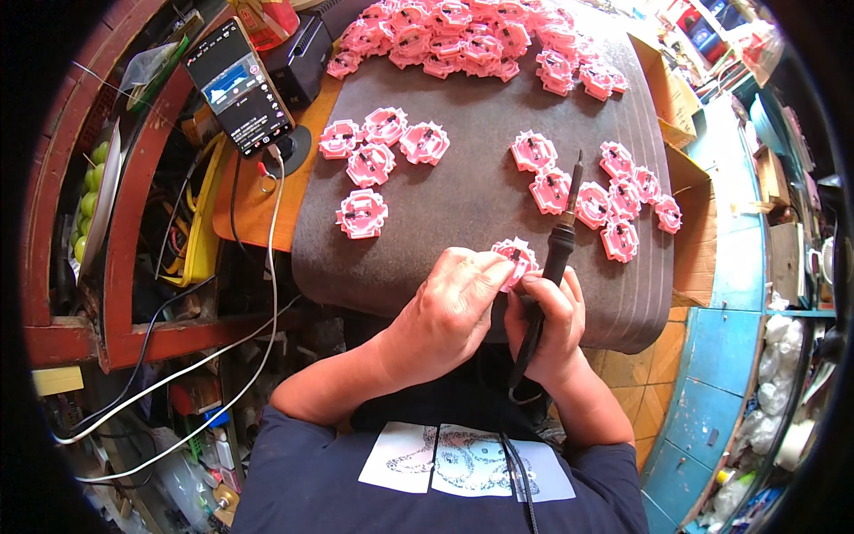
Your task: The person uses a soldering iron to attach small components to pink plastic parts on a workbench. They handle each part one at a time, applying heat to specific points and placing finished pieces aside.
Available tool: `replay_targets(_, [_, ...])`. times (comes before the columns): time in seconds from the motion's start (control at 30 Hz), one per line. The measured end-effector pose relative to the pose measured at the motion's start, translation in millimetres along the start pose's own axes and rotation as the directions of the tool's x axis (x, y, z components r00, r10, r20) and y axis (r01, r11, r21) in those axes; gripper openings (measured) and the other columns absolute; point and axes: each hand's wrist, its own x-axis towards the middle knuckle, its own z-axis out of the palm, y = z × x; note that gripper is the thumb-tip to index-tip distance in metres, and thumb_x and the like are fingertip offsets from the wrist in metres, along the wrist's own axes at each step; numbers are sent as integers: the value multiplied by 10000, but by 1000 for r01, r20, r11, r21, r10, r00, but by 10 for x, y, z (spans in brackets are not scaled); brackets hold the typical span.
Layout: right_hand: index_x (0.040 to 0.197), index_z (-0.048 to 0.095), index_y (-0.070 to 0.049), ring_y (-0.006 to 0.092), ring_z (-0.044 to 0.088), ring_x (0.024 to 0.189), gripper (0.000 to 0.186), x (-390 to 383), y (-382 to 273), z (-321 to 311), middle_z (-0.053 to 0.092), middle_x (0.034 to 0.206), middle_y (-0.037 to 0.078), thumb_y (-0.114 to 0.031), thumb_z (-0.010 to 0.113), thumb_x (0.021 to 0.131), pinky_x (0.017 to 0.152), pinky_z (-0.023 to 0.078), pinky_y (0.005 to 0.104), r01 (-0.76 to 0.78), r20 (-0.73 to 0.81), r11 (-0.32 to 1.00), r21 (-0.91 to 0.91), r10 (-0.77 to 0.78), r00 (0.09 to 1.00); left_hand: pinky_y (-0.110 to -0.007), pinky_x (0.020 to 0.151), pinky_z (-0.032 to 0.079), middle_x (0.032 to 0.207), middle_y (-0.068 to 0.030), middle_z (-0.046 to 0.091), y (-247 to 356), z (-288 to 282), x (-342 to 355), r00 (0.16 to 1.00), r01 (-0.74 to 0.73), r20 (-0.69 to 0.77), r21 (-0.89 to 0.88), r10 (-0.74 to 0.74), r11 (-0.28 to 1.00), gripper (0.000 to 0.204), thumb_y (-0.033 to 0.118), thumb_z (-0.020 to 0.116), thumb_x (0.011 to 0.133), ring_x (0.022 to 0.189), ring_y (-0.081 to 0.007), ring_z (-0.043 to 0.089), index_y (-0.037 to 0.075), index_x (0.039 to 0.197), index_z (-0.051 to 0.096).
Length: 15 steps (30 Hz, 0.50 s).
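Note:
Close to the table's near edge, a pink plastic part (514, 256) with a scalloped rim and a dark piece in its middle is held up between my hands. My left hand (449, 298) pinches it from the left, fingers closed. A black-handled soldering iron (559, 251) lies across my right hand (553, 325), its metal tip pointing away from me and apart from the part. The right hand's fingertips are also at the part's near right side; whether they grip it or only touch it is hidden.
Similar pink parts lie in a left group (370, 166), a right group (623, 198) and a large heap (445, 36) at the back of the dark tabletop (471, 178). A phone (238, 87) on a stand, with a white cable (274, 240), is at the left. Cardboard boxes (694, 222) stand at the right.

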Motion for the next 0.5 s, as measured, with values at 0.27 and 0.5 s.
replay_targets(0.27, [1304,524,-11,287,690,885,484,-124,-1,-37,708,1050,169,125,700,873,764,578,375,-90,-4,996,27,90,996,-446,904,560,1101,-169,651,21,25,87,998,41,-42,-58,-44,997,385,-23,789,819,1027,-352,670,17,1196,718])
replay_targets(0.5, [1312,508,6,233,712,917,469,-194,24,-2,696,1096,176,117,699,898,806,592,341,-142,-52,984,107,148,988,-423,831,585,1044,-138,672,-110,59,166,1000,-18,-1,-68,18,998,298,-13,799,815,945,-339,700,28,1104,737])
